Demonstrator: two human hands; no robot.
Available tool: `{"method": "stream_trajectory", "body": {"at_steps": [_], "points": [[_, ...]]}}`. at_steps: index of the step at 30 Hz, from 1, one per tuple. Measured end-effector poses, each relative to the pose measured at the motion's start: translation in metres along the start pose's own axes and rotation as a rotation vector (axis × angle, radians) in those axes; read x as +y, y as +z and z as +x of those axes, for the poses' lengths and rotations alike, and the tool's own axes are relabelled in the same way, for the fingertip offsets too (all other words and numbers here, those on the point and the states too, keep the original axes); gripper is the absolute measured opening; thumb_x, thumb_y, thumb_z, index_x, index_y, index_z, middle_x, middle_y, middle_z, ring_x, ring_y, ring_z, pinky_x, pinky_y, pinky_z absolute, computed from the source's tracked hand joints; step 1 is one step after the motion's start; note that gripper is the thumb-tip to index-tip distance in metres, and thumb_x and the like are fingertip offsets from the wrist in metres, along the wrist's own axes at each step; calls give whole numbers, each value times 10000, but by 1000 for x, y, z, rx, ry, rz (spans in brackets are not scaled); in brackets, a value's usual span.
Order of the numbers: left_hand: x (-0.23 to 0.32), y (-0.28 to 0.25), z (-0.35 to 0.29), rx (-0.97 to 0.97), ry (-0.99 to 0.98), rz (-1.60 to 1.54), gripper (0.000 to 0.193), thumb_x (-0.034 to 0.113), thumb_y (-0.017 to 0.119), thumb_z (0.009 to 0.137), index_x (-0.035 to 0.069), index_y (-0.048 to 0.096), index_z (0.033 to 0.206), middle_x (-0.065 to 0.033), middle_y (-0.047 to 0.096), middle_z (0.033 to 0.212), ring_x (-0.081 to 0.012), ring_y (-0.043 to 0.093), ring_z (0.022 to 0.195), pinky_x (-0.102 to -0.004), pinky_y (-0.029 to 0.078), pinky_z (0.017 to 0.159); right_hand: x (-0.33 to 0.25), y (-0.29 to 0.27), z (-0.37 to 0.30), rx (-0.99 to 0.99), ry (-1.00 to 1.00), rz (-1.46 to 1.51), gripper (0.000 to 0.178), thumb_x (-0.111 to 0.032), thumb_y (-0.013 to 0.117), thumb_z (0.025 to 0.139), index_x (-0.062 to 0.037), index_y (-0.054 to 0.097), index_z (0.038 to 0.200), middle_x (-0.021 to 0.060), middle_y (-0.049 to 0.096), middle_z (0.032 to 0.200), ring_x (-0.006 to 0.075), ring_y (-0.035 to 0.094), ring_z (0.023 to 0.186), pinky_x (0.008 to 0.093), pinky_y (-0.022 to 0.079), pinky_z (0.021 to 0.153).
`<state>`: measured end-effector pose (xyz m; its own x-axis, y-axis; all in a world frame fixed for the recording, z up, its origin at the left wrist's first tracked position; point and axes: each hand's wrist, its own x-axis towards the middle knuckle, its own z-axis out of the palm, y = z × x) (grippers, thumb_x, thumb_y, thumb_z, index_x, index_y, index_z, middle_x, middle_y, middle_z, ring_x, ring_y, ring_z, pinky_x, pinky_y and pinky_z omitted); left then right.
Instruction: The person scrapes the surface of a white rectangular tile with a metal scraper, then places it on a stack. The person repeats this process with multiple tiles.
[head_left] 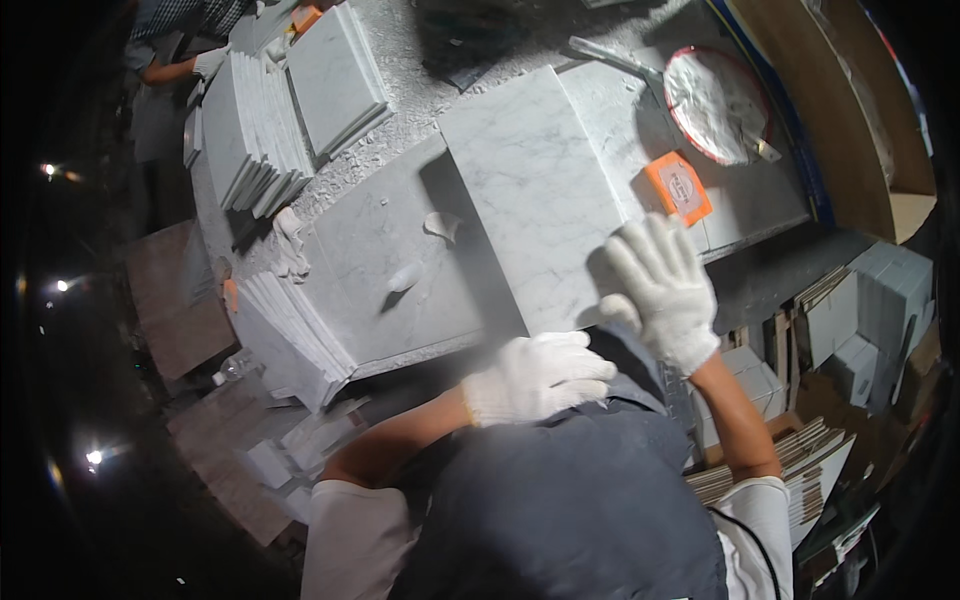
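- Marble-look slab [530,180], pale grey-white: we see it directly ahead of our hands, its near end beside the gloves and its far end reaching away, leaning toward our left.
- Its long axis runs from near our hands outward, so one short edge faces us. Our left hand [543,378] is just below the near left corner; our right hand [662,290] is by the right long edge, near the closer right corner.
- Both hands are about equally near; whether either glove touches the slab, we cannot tell.
- Its face looks flat and smooth with faint grey veins. A dark shadow along the left long edge suggests to us that it is raised above what lies beneath.
- Our right hand is spread wide, back upward, with the thumb apart, and nothing shows in it. Our left has its fingers together, pointing right; its palm is hidden, so we cannot tell if it grips anything.
- Left of the slab, ahead of our left hand, a lower grey slab [350,260] carries a curved white chip [442,226] and a small white oval piece [404,277].
- Just beyond our right fingertips sits an orange box [678,190]; farther out is a red-rimmed bowl [686,137] of white material.
- Well ahead and left of our left hand, tiles [262,140] stand stacked.
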<state>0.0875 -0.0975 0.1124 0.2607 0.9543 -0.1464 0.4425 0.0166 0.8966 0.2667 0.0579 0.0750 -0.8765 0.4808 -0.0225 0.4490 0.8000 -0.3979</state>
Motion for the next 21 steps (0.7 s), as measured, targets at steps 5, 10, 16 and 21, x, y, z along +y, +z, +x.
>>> {"method": "stream_trajectory", "body": {"at_steps": [5, 10, 16, 21], "points": [[-30, -33, -41, 642, -29, 547, 131, 121, 736, 878, 82, 746, 1002, -122, 740, 992, -309, 703, 941, -421, 560, 864, -57, 8, -15, -31, -32, 56, 711, -638, 545, 909, -61, 585, 1323, 187, 538, 1400, 451, 453, 1377, 557, 305, 1215], [-89, -67, -30, 495, -663, 1040, 385, 378, 722, 928, 184, 593, 1234, -84, 667, 1095, -292, 711, 918, -456, 582, 722, -106, 18, -26, 30, -101, 230, 446, -391, 687, 857, -82, 621, 1173, 117, 602, 1189, 362, 557, 1165, 470, 441, 1043], [-134, -77, 0, 198, -895, 1067, 256, 334, 633, 990, 174, 528, 1161, -71, 651, 1063, -295, 752, 900, -514, 585, 618, -150, 39, -50, 319, 291, 343, 294, -199, 700, 935, -50, 692, 1188, 137, 705, 1091, 336, 661, 1024, 408, 538, 907], [-112, -86, -9, 159, -792, 996, 200, 255, 620, 999, 153, 553, 1159, -100, 674, 1065, -304, 747, 909, -482, 593, 668, -177, 56, -72, 409, 545, 533, 307, -121, 700, 963, 0, 700, 1245, 160, 721, 1156, 286, 696, 1060, 357, 542, 942]]}}
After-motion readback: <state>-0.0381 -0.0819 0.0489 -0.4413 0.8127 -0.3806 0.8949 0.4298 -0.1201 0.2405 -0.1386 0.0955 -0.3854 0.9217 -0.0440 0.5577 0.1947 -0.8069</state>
